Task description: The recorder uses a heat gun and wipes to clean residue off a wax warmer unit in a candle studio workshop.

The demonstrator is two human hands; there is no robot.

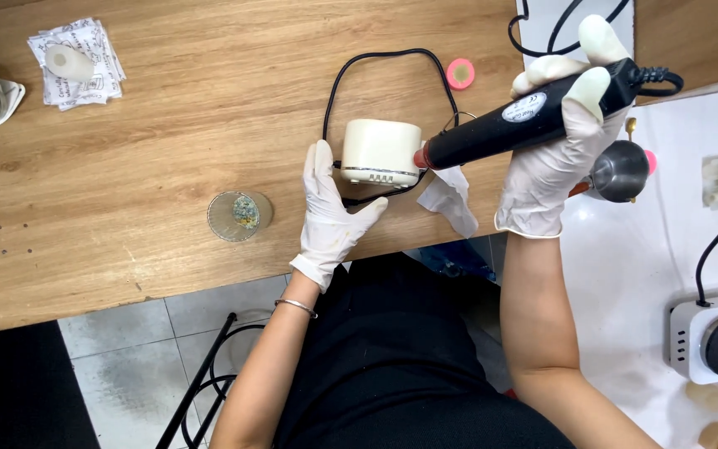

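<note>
Right hand [554, 158] grasps black handpiece [525, 120] firmly, tip aimed at cream control box [381, 151] on wooden table [168, 166]. Left hand [331, 212] rests open beside box, steadying it.

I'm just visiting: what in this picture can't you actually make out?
- Tip of the black handheld tool: hidden against the cream control box, head view.
- Right hand palm: hidden by the tool.
- Left hand fingertips: behind the box.
- Contents of the small glass cup: too small.
- White appliance: cut off by the right edge.
</note>
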